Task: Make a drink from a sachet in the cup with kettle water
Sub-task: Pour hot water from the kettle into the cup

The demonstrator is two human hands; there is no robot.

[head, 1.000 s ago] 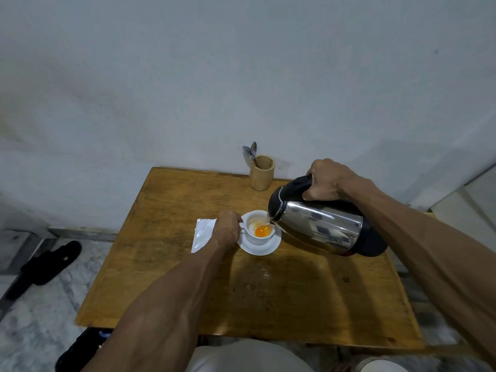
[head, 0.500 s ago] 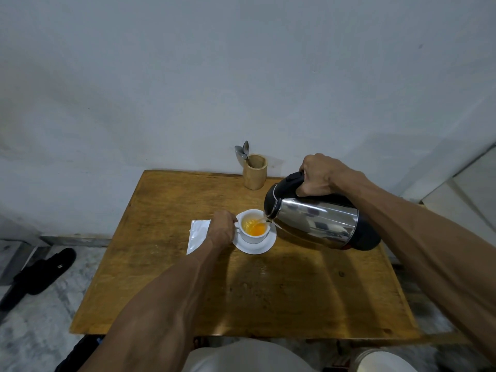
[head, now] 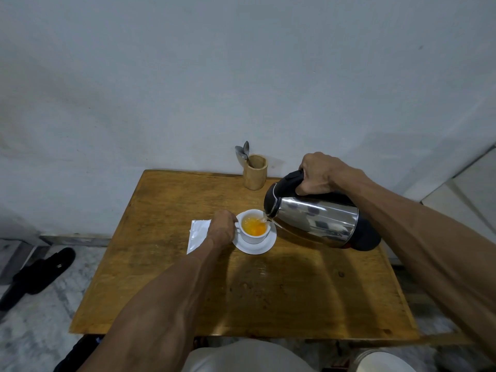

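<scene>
A white cup point(head: 253, 236) stands on a white saucer point(head: 264, 246) near the middle of the wooden table point(head: 241, 291). Orange liquid fills part of the cup. My left hand point(head: 221, 229) grips the cup's handle on its left side. My right hand point(head: 318, 173) is closed on the black handle of a steel kettle point(head: 316, 220), tilted with its spout over the cup's right rim, a thin stream of water running in. A white sachet point(head: 198, 237) lies flat left of the cup, partly under my left wrist.
A wooden holder point(head: 255, 171) with spoons point(head: 243, 153) stands at the table's back edge by the wall. A black sandal point(head: 37, 275) lies on the floor to the left. A white round object point(head: 381, 362) shows at the bottom right.
The liquid in the cup has risen and spread paler orange as water kept pouring. Both hands and the kettle keep their hold and pose; the view shifted slightly.
</scene>
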